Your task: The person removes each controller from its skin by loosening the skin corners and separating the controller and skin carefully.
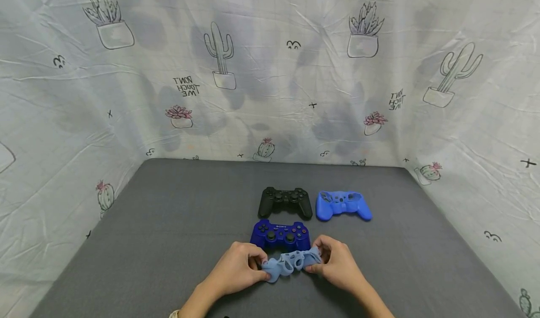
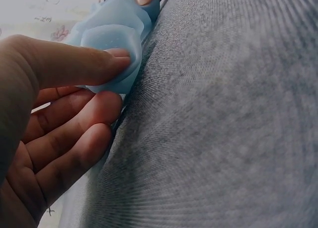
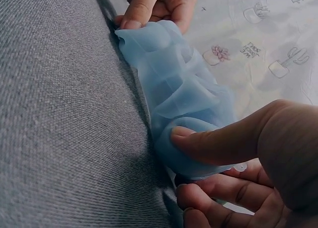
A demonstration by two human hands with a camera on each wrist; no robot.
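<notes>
A pale blue silicone controller cover (image 1: 290,263) is stretched between both hands just above the grey mat. My left hand (image 1: 236,270) pinches its left end (image 2: 112,64) between thumb and fingers. My right hand (image 1: 335,262) pinches the right end (image 3: 191,133) the same way. Right behind the cover lies a dark blue game controller (image 1: 280,235). Farther back a black controller (image 1: 285,201) sits beside a bright blue silicone cover (image 1: 343,205).
The grey mat (image 1: 168,233) spreads wide to the left and right of the controllers. Cactus-print cloth walls (image 1: 270,74) close in the back and both sides.
</notes>
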